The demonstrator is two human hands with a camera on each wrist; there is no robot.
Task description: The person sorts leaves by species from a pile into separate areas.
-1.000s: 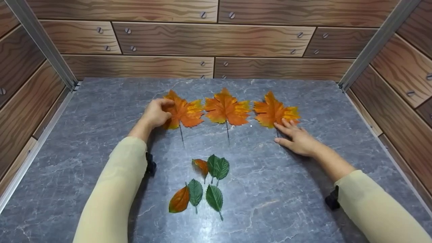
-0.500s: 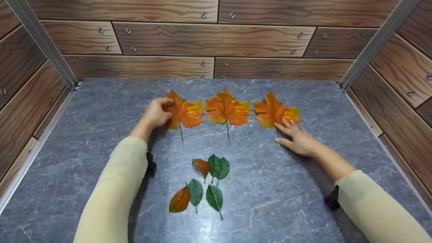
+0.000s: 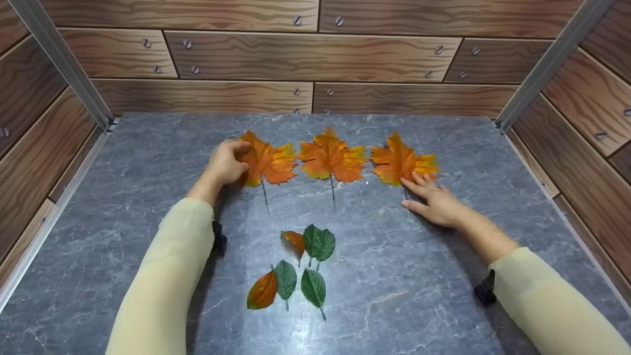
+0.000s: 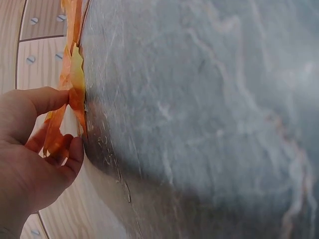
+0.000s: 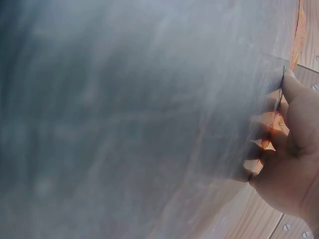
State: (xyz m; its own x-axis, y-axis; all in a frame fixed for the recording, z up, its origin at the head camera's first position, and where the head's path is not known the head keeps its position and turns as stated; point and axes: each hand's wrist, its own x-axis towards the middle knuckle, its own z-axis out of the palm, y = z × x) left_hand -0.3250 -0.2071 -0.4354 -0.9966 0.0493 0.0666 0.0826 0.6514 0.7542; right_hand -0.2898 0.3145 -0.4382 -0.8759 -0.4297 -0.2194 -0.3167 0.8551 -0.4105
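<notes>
Three orange-and-yellow artificial maple leaves lie in a row across the table in the head view. My left hand (image 3: 226,161) holds the left maple leaf (image 3: 268,160) by its left side, thumb and fingers curved at the edge. From the left wrist, that hand (image 4: 37,149) shows curled fingers around the orange leaf. The middle maple leaf (image 3: 330,158) lies untouched, stem toward me. On the right maple leaf (image 3: 394,160), the spread, straight fingers of my right hand (image 3: 438,203) rest at its lower right, covering part of it and its stem.
Nearer me lie smaller leaves: an orange-green leaf (image 3: 262,291), a green leaf (image 3: 285,281), another green leaf (image 3: 313,287), a small orange leaf (image 3: 295,242) and a green pair (image 3: 319,244). Wood-patterned panels (image 3: 315,56) and metal posts (image 3: 552,64) enclose the grey marbled table (image 3: 409,305).
</notes>
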